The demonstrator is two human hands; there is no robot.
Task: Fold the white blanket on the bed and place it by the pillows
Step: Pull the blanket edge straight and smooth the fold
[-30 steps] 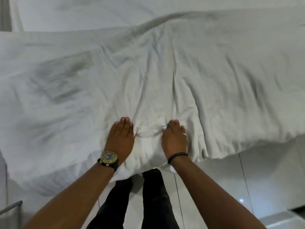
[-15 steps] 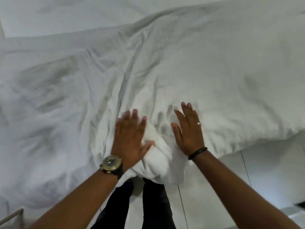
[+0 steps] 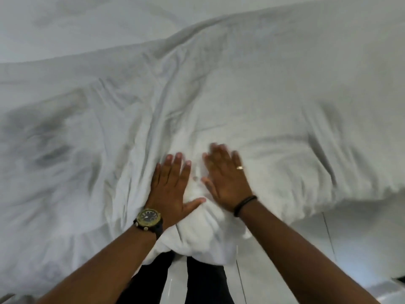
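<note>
Nearest, dark trouser legs [image 3: 197,279] over a pale tiled floor [image 3: 285,270]. Just above, a bunched lump of the white blanket [image 3: 274,119] hanging off the bed edge between both wrists. Left hand [image 3: 171,187], watch [image 3: 148,219] at the wrist, lying flat on the cloth with fingers straight and thumb spread against the lump; gripping nothing. Right hand [image 3: 225,178], ring on one finger and dark band [image 3: 244,205] at the wrist, likewise flat and spread, fingertips blurred, pressing the fabric just beside the left. Beyond, the blanket spread wide and creased across the bed [image 3: 65,29], far edge ridged, bare sheet behind it. No pillows in view.

Likely risk: with only flat palms on top and nothing pinched, the hanging bulk sliding to the floor under its own weight. Also possible: creases pressed in unevenly, giving a crooked fold.
</note>
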